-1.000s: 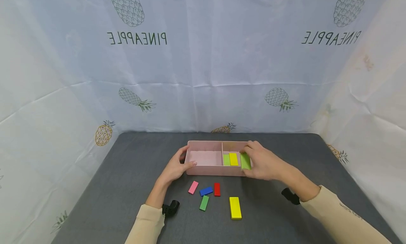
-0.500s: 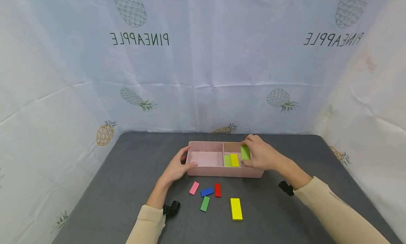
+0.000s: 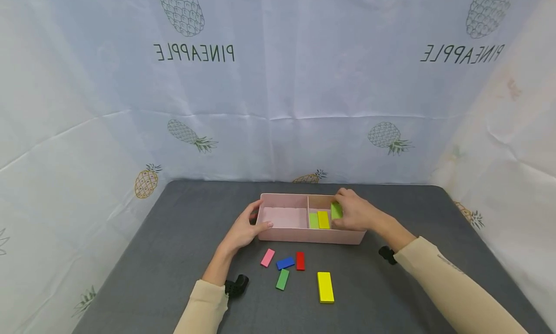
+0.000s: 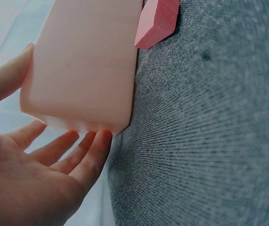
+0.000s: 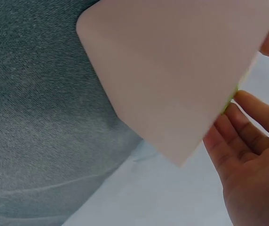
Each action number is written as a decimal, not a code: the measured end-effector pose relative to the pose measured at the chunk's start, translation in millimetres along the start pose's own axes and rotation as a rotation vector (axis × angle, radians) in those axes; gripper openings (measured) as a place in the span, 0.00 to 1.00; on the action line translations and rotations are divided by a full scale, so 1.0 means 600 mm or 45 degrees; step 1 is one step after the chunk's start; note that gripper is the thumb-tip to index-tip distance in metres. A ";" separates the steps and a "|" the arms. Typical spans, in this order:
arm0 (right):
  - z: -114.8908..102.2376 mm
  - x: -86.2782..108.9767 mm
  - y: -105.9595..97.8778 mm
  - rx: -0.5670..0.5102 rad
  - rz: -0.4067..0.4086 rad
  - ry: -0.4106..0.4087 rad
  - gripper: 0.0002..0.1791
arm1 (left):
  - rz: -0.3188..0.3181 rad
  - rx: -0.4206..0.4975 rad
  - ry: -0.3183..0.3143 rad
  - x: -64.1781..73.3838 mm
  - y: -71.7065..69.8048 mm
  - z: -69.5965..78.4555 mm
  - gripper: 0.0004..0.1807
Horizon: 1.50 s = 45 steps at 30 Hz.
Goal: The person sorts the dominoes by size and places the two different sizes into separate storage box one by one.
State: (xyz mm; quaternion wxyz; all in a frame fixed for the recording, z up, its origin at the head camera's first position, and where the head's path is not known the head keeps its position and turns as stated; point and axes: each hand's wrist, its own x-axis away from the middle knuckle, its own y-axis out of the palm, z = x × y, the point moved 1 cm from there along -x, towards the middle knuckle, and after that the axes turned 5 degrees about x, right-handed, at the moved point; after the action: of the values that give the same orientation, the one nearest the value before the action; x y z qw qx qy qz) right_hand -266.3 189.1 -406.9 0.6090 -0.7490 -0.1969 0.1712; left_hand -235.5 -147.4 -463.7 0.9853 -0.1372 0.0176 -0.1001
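Lime-green block (image 3: 336, 210) pinched by R hand (image 3: 356, 212), thumb vs fingers, at R compt of pink divided box (image 3: 304, 235), depth unclear. L hand (image 3: 241, 230) grips box's L end. Same compt: yellow block (image 3: 323, 219) beside 2nd lime-green block (image 3: 313, 221).

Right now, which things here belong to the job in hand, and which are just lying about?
Apparently in the job:
lime block in right fingers
pink box in left fingers
boxed yellow block
boxed lime block

Apparently lying about, untouched:
pink block
blue block
red block
green block
loose yellow block
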 end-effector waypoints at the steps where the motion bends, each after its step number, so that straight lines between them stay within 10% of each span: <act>1: 0.002 -0.002 0.003 -0.004 -0.015 0.008 0.31 | 0.001 -0.002 0.001 0.000 0.000 0.000 0.44; 25: 0.006 -0.020 0.028 0.094 -0.229 -0.003 0.28 | 0.008 0.024 0.016 -0.001 0.008 0.002 0.43; 45: -0.014 0.001 -0.008 0.055 -0.111 -0.044 0.27 | 0.012 -0.007 0.003 0.002 0.000 0.001 0.44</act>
State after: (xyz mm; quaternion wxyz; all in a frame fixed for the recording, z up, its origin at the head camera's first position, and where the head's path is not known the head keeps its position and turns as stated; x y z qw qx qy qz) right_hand -262.2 183.0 -400.5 0.6285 -0.7234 -0.2360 0.1616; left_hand -234.2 -147.3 -463.2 0.9854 -0.1398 0.0196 -0.0955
